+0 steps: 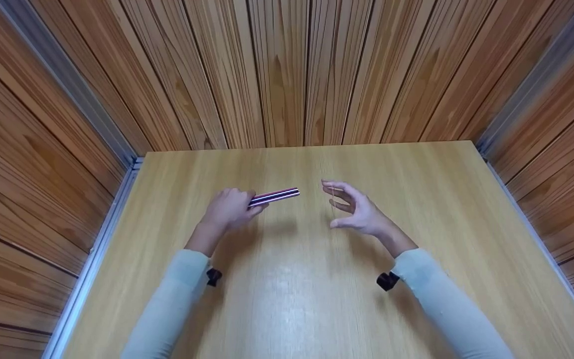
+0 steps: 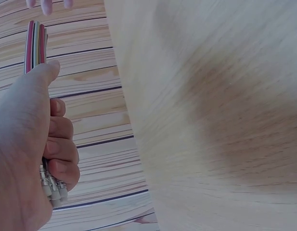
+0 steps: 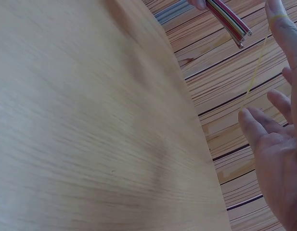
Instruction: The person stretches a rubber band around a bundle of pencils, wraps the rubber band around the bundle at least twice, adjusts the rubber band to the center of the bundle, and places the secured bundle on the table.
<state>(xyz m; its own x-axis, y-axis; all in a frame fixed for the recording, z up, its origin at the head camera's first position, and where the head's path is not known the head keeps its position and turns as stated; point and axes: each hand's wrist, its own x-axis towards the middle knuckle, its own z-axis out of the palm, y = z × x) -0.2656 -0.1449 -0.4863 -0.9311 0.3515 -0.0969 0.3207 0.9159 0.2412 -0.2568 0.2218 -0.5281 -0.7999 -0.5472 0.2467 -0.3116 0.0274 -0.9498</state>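
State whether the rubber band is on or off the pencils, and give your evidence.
Off. The rubber band is stretched on the right hand, with a gap between it and the pencils gripped by the left hand.

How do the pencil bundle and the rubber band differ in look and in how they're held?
The pencil bundle is thick and multicoloured, whereas the rubber band is thin and yellow. The pencil bundle is gripped in the left hand, while the rubber band is stretched across spread digits of the right hand. Both are held above the table.
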